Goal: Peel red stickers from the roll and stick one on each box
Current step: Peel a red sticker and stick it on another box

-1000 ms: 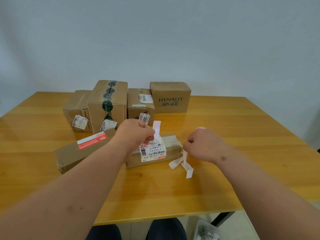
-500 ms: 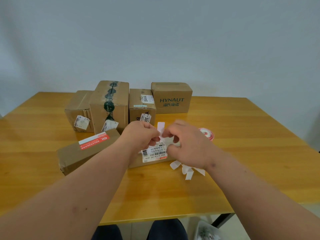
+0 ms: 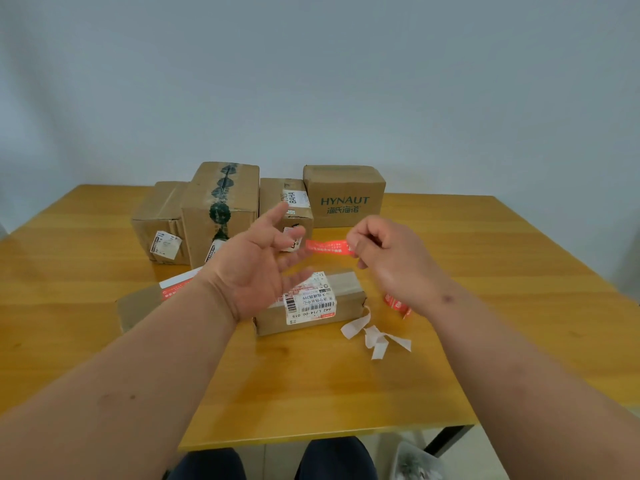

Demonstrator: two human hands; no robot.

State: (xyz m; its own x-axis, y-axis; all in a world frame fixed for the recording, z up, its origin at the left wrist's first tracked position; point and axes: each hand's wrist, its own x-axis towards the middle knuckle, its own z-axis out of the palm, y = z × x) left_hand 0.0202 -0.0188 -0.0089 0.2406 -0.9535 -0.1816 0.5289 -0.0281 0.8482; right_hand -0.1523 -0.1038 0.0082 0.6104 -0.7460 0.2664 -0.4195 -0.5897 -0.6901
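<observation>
- Red rectangular paper sticker (image 3: 327,246): printed with small white text, held in the air above the boxes; likely light, limp and tacky, best held by 1 end.
- Right hand (image 3: 391,261): fingers (image 3: 360,245) pinched on the sticker's right end.
- Left hand (image 3: 258,268): fingers spread apart, empty, just beside the sticker's free end.
- Flat brown cardboard box with white barcode label (image 3: 311,301): directly below, on the wooden tabletop (image 3: 346,393).
- Red sticker roll (image 3: 396,304): partly hidden behind the right wrist.
- White backing strips (image 3: 375,336): loose beside the box.

Red sticker (image 3: 327,246) with white print, brown boxes (image 3: 344,195), yellow-orange table (image 3: 502,271), white paper strips (image 3: 375,336).
</observation>
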